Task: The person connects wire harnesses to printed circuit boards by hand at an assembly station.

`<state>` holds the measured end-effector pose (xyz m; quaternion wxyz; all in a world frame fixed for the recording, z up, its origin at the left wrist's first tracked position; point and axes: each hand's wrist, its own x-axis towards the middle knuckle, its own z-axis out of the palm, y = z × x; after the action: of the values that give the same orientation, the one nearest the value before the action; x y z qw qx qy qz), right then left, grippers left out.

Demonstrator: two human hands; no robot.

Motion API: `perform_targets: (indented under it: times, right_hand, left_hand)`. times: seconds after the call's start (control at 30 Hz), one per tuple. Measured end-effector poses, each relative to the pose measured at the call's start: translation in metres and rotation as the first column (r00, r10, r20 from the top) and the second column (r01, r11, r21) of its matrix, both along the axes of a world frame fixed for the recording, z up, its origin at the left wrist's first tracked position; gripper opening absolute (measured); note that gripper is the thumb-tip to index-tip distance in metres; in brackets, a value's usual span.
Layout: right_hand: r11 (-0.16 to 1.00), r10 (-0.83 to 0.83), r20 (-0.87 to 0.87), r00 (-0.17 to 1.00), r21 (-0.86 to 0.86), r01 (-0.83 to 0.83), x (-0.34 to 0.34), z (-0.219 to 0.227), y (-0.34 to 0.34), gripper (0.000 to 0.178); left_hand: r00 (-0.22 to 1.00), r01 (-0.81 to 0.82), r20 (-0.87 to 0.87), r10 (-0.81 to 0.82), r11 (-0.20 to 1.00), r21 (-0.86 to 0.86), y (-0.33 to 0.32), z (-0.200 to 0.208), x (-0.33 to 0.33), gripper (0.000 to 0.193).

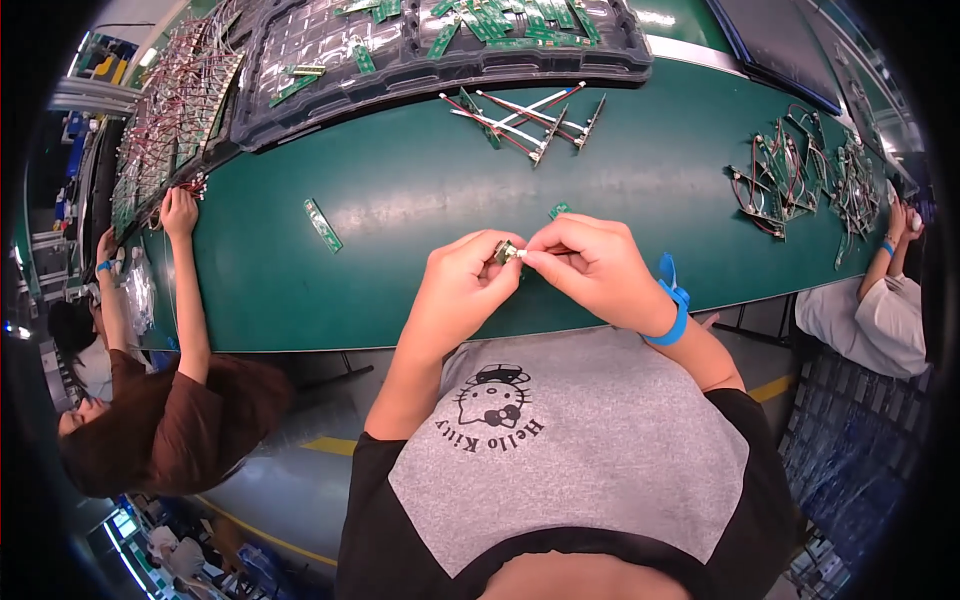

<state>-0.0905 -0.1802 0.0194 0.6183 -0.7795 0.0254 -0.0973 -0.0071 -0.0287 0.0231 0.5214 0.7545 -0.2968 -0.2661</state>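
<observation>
Over the near edge of the green table, my two hands meet in front of my chest. My left hand is closed on a small green circuit board, mostly covered by the fingers. A small white connector shows at the board's end, pinched between the thumb and forefinger of my right hand. Whether it is seated in the board I cannot tell. Just beyond my right hand lies another green board, partly hidden. A narrow loose board rests farther left on the table.
A black plastic tray with several boards stands at the back. In front of it lie boards with cables. Wired boards are heaped at the right and far left. Co-workers sit on both sides; one person's hand touches the left heap.
</observation>
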Motion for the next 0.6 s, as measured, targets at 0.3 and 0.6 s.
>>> perform_targets:
  times: [0.3, 0.6]
  right_hand:
    - [0.93, -0.028, 0.097, 0.995, -0.362, 0.061, 0.007, -0.005, 0.002, 0.007]
    - [0.949, 0.02, 0.01, 1.0, -0.315, -0.016, -0.001, 0.0, -0.009, 0.009]
  left_hand:
    - [0.951, -0.046, 0.31, 0.01, 0.993, 0.108, -0.008, -0.011, -0.004, 0.014]
    - [0.953, 0.115, 0.273, -0.132, 0.99, 0.08, -0.015, -0.023, 0.001, 0.015]
